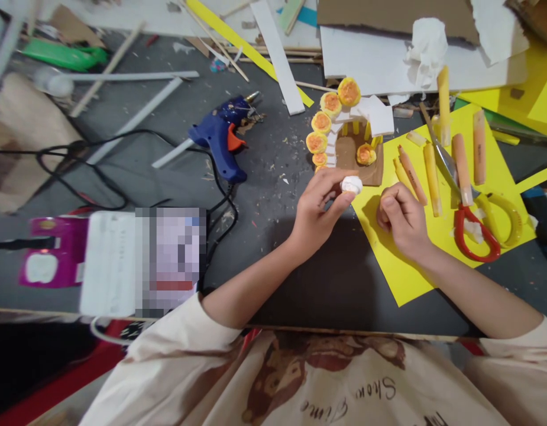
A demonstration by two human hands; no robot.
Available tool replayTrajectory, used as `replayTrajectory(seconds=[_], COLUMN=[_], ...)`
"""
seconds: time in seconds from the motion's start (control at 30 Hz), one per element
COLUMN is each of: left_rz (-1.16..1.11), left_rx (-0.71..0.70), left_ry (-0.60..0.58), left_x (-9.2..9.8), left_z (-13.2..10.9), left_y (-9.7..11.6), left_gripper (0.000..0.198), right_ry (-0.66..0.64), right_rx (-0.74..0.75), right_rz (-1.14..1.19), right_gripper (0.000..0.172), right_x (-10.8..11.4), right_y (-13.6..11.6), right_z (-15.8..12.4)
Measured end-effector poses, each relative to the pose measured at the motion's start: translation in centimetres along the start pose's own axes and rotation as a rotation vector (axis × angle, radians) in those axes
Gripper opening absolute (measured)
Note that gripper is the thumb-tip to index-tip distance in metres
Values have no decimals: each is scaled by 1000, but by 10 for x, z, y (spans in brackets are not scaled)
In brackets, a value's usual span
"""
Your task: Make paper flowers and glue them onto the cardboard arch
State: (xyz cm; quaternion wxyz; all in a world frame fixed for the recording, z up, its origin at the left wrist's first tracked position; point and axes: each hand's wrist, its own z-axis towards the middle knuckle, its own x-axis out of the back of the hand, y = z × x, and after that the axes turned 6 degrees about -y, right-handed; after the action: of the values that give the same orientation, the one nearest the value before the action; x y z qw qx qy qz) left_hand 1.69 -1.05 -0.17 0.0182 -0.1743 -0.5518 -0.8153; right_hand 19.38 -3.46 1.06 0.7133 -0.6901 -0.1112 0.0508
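Between the thumb and fingers of my left hand [315,207] is a small white rolled wad [352,185], probably of paper. My right hand [404,219] is curled closed above a yellow sheet [406,284]; whatever its fingers may hold is hidden. Just beyond my left hand stands a small craft model with a brown base [371,173] and a curved white stepped edge. Yellow-orange rosettes [316,142] line that edge, and another rosette [366,154] sits on the base. Several orange and yellow pastel sticks [462,165] lie on the yellow sheet, beside red-handled scissors [477,236].
A blue glue gun [222,139] lies left of the model, its black cable trailing left. A white box [109,263] and a magenta device [51,251] are at the near left. Wooden sticks [109,68], white strips [277,56] and crumpled tissue [428,50] litter the far side.
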Motion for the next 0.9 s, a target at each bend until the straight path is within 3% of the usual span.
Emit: replayTrajectory(seconds=[0.17,0.33,0.53,0.77,0.9], left_rz=[-96,-277,-430,-284,-159], left_rx=[111,200,188,188,111], left_ry=[7,14,-32,-41,-75], left_x=[-4,-4,-4,-3,2], left_z=[-1,-1,-1,-1,-1], left_y=[-3,-2,2,3,5], left_gripper=[29,27,40,30,23], right_ry=[1,-24,-91,-209,-184], right_rx=[4,-32,-38,15,-35], right_rz=[62,74,74,-47,-51], right_gripper=[46,32,32,45,39], right_x=[1,-1,-1,3,1], right_y=[0,-3,2,0,-1], right_z=[2,6,5,3,4])
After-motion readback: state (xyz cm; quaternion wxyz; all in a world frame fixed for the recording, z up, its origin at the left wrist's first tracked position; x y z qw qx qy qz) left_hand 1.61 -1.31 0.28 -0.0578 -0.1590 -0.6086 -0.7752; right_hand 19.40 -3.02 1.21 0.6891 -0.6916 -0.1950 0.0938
